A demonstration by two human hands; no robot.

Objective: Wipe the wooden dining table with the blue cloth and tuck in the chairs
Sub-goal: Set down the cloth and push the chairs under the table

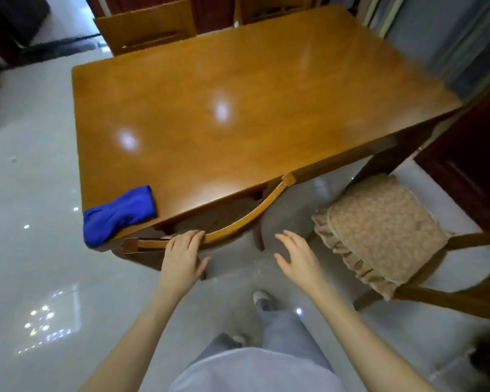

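The wooden dining table (238, 108) fills the middle of the view. A crumpled blue cloth (116, 213) lies on its near left corner, hanging a little over the edge. A wooden chair (238, 222) is pushed under the near side, only its curved back rail showing. My left hand (183, 257) rests with straight fingers on that rail. My right hand (297, 260) hovers open in the air to the right of the rail, touching nothing. A second chair (385, 230) with a frilled peach cushion stands pulled out at the table's near right corner.
Two more wooden chairs (147, 26) stand at the far side of the table. Glossy white tiled floor (34, 193) surrounds the table. A dark red door or cabinet (475, 154) stands at the right. My legs and one foot (262, 299) show below.
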